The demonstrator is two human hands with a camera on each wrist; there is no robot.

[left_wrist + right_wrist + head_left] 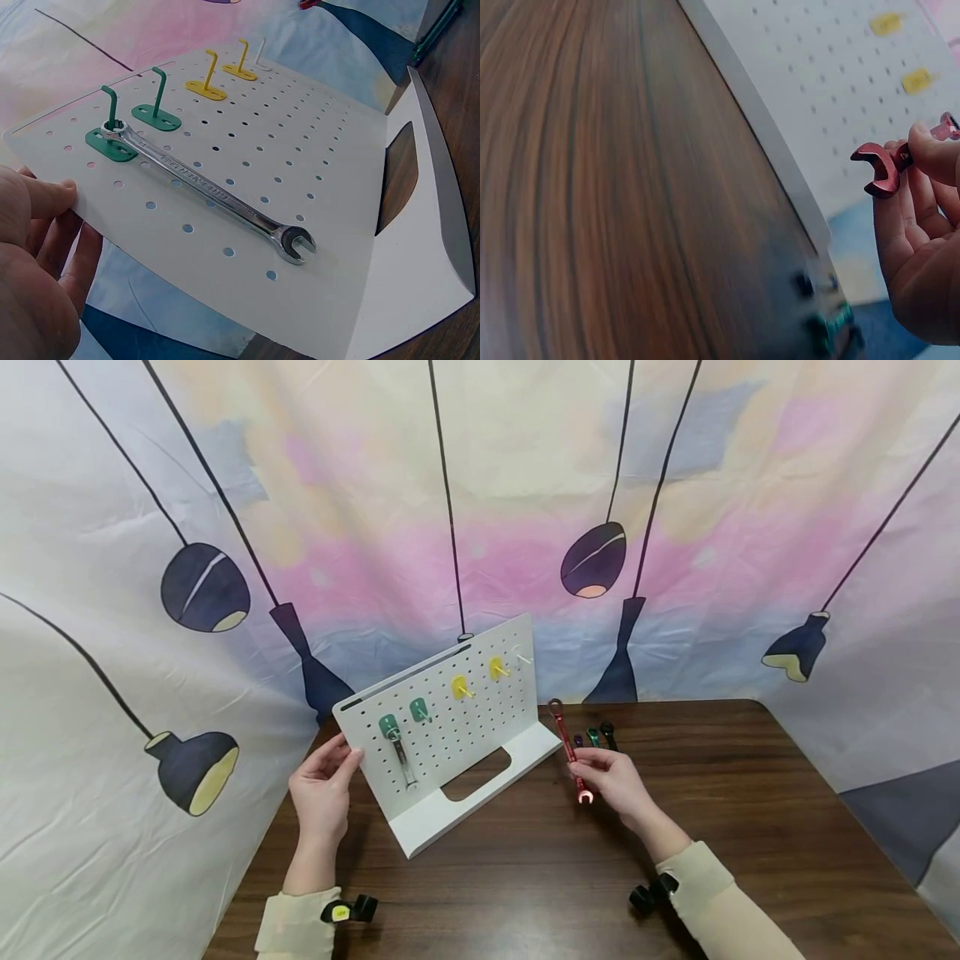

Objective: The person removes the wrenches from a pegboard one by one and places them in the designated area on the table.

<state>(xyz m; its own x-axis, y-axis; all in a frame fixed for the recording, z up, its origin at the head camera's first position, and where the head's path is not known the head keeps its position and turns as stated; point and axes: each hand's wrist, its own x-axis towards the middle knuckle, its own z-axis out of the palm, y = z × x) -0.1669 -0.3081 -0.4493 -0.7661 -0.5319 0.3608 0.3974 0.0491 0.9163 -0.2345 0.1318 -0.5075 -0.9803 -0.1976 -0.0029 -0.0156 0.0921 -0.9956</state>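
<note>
My left hand (pixel 321 787) pinches the left edge of a white pegboard stand (pixel 480 714), thumb in front and fingers behind. A silver combination wrench (pixel 206 184) hangs by its ring end on the leftmost green hook (pixel 111 142). Along the same row sit another green hook (pixel 157 116), two yellow hooks (pixel 461 687) and a white hook (pixel 522 655), all bare. Just right of the board, my right hand (pixel 611 783) holds a red combination wrench (pixel 567 747) between thumb and fingers, its open end toward me and its ring end up and away.
Behind my right hand, several more wrenches lie on the brown wooden table (pixel 720 827), among them a green wrench (pixel 593 737) and a black wrench (pixel 608 733). A printed curtain (pixel 510 485) with lamp drawings hangs behind the table.
</note>
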